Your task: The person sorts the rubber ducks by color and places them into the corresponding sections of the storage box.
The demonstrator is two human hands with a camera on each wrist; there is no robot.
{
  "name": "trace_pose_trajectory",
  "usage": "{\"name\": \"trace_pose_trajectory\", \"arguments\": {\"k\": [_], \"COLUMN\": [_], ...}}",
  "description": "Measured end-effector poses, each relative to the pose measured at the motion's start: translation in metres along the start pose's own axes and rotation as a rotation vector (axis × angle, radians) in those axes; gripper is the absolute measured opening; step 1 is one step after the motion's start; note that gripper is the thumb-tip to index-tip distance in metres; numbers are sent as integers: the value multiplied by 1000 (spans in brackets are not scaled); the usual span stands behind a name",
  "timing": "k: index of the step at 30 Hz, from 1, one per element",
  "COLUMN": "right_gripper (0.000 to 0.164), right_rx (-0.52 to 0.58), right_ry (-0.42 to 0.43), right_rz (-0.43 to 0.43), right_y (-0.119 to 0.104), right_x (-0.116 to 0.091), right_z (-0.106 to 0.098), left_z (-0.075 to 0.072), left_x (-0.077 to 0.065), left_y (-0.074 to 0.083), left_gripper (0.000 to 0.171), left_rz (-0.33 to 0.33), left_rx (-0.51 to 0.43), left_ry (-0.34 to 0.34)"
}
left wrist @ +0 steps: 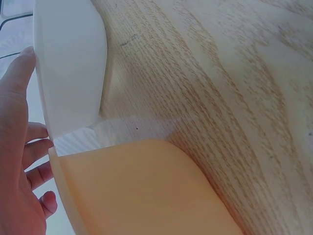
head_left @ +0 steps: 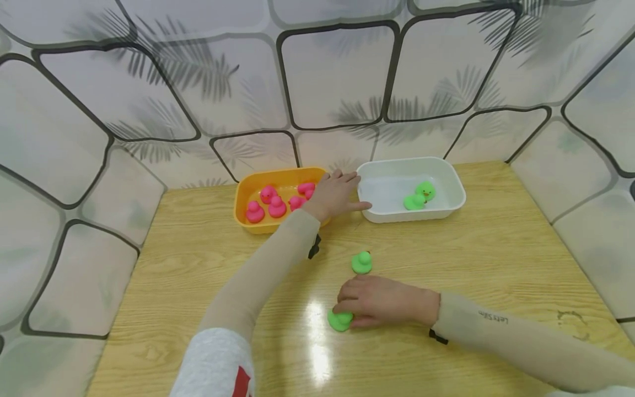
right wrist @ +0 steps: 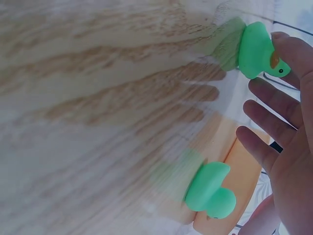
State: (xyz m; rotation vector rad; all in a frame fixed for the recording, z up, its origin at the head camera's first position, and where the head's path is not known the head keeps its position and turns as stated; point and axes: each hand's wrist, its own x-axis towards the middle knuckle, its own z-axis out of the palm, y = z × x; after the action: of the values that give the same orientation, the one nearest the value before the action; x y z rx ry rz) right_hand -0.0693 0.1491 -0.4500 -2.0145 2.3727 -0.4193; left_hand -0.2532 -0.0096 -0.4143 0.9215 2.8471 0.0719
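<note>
My left hand [head_left: 336, 196] spreads its fingers over the gap between a yellow-orange tray [head_left: 258, 225] and a white tray [head_left: 412, 214]. In the left wrist view its fingertips lie along the rims. Pink rubber ducks [head_left: 276, 207] sit in the yellow-orange tray, some partly hidden by this hand. Two green ducks [head_left: 414, 202] are in the white tray. Lower down, my right hand [head_left: 379, 300] pinches the head of a green rubber duck [right wrist: 253, 50] between thumb and forefinger, its base at the tabletop. A second green duck [head_left: 361, 263] stands just beyond that hand.
The wooden table [head_left: 198, 286] carries everything and shows a bright glare near the front. Behind the trays and at both sides rise walls [head_left: 337, 77] with a stone and leaf pattern.
</note>
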Motion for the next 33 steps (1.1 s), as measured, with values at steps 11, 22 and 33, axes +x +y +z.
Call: {"name": "trace_pose_trajectory", "arguments": {"k": [11,22,33], "right_gripper": [30,28,27], "right_rx": [26,38,-20], "right_ry": [26,8,88], "right_rz": [38,118,160], "right_y": [1,9,23], "right_x": [-10,-35,-59], "right_z": [-3,-20,-41], "left_z": [-1,2,3], "left_x": [-1,2,2], "left_y": [-1,-3,-4], "left_gripper": [89,90,90], "left_rz": [14,10,11], "left_rx": [-18,-40,-38], "left_ry": [3,7,5]}}
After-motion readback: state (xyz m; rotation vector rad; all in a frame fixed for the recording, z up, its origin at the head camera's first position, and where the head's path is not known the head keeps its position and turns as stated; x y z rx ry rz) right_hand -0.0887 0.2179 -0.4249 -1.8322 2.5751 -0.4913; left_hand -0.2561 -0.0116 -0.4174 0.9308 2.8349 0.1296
